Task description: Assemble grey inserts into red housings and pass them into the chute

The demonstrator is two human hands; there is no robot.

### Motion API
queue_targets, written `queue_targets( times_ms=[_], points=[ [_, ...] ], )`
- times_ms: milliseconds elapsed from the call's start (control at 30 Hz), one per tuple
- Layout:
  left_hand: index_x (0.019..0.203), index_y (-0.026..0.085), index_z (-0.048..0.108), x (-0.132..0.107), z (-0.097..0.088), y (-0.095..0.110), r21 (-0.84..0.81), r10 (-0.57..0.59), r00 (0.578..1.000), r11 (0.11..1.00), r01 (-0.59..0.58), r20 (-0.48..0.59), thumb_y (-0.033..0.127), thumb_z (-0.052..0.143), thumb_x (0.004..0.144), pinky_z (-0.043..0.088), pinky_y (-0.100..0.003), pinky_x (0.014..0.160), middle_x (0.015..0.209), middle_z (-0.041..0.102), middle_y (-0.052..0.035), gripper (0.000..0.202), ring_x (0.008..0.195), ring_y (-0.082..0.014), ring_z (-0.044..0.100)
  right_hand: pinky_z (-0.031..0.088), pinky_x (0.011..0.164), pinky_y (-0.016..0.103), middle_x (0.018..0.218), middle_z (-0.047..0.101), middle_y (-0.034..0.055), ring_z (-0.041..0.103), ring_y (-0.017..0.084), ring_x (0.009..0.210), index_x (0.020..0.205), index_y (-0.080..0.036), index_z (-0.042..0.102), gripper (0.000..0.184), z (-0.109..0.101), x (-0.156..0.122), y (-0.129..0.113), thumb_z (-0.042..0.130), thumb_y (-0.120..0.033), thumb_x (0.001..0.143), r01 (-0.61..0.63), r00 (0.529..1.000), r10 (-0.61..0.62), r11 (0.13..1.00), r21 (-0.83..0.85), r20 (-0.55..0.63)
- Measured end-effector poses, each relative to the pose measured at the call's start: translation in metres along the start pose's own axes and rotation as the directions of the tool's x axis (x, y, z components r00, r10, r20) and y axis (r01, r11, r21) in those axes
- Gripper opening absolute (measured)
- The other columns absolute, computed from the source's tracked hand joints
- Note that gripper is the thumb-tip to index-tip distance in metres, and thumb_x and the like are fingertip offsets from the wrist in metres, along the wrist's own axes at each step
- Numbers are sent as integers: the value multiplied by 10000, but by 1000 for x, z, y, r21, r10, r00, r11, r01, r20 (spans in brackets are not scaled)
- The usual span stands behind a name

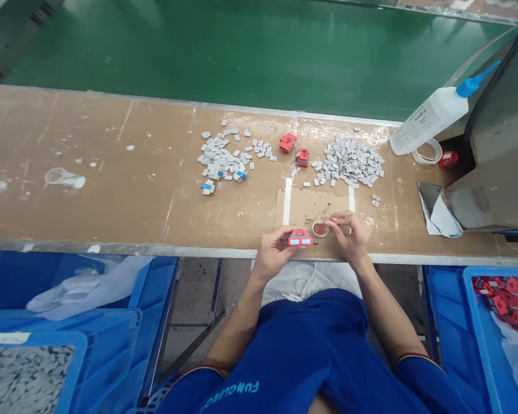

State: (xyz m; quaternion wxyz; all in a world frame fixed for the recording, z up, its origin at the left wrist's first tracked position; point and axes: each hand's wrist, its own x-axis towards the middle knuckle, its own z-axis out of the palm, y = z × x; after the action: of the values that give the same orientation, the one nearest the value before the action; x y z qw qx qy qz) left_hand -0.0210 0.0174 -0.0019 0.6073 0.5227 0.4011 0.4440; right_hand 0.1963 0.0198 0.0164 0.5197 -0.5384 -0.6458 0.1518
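Observation:
My left hand [273,253] is shut on a red plastic block [300,238] with pale blue-and-white patches on its face. My right hand [349,238] hovers just to the right, fingertips pinched together beside a small clear cup [320,229] holding brownish liquid. Whether those fingertips grip anything is too small to tell. The cup stands on a bare cardboard sheet [311,207] between strips of white tape, at the near edge of the workbench [112,172]. Further back lie two loose heaps of small grey pieces [219,156] [349,162], with two red blocks [288,142] [302,157] between them.
A white glue bottle with a blue nozzle [435,115] and a roll of tape [427,151] stand at the right, by a grey metal housing [501,132]. Blue crates [496,339] [64,351] sit below both sides of the bench, holding red and grey parts. A green conveyor belt [198,57] runs behind.

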Motion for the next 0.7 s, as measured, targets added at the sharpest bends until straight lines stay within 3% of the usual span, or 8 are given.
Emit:
queue_targets(
  times_ms=[100,233,367,567,700],
  points=[
    [1094,173,758,-1,1,-1,-11,-14,1000,1000,14,-8,429,894,788,643,-330,830,1069,817,-114,422,920,-230,792,608,654,339,790,778,34,760,206,720,802,-248,624,232,-3,-7,1,750,-384,942,-116,991,119,992,55,-60],
    [1103,172,761,-2,2,-2,-1,-10,1000,1000,10,-16,403,896,790,645,-326,839,1054,818,-106,411,931,-230,792,614,641,321,775,781,38,770,205,703,789,-231,624,297,-6,-14,2,783,-451,909,-304,943,325,929,210,-76],
    [1111,178,770,-2,2,-1,75,32,999,997,-31,-14,375,869,826,638,-326,847,1044,819,-104,360,925,-227,785,624,597,323,756,774,40,769,211,670,773,-233,589,367,-5,-16,-8,797,-512,888,-366,908,410,878,309,-89],
    [1115,207,775,-2,2,-2,174,116,993,978,-116,11,359,834,865,603,-311,825,1028,808,-90,298,922,-218,765,672,703,369,839,804,39,806,236,812,863,-257,657,163,-3,-14,-37,798,-311,924,-170,984,179,953,251,-13],
    [1118,200,769,-2,2,-2,176,119,993,977,-121,19,414,802,888,601,-318,822,1056,799,-108,316,938,-226,758,683,711,355,893,821,34,811,224,804,880,-263,664,127,2,-11,-45,774,-237,939,-38,999,31,986,164,42]
  ],
)
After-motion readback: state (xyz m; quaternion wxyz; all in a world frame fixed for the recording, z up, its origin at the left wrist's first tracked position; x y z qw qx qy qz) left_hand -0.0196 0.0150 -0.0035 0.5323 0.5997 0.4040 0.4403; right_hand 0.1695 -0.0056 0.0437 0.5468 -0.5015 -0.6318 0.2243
